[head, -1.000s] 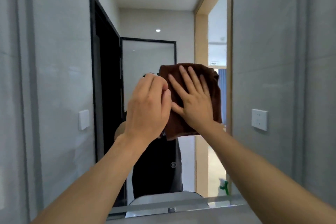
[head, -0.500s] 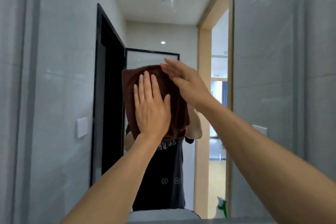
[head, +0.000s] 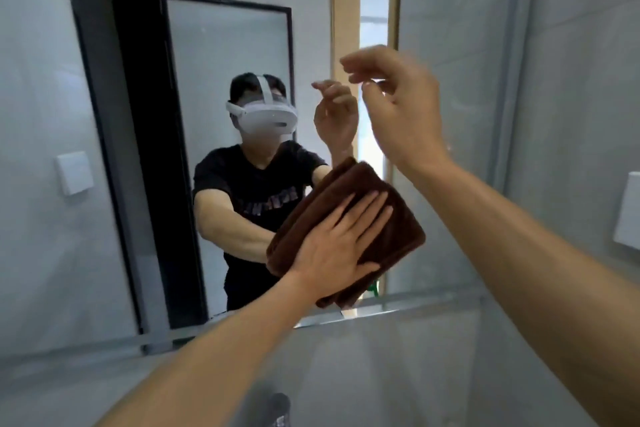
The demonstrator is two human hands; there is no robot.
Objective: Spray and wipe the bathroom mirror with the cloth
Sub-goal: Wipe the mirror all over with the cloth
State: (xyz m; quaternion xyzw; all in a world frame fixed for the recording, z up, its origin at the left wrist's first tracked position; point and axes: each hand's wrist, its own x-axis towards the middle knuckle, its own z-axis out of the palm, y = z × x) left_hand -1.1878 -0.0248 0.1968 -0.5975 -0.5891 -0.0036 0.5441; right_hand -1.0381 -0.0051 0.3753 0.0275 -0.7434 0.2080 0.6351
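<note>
I'm in the wiping step: my left hand (head: 337, 246) lies flat, fingers (head: 367, 210) straight, pressing the folded brown cloth (head: 388, 218) against the mirror (head: 221, 87) low down, just above its bottom edge. My right hand (head: 398, 107) hangs in the air above the cloth, fingers loosely curled and holding nothing — it touches neither cloth nor glass. I see no spray bottle clearly, only a green scrap behind the cloth's lower corner. Next, I judge, the move calls for firm, even pressure and a sweep sideways along this bottom strip — without letting the folds slip.
</note>
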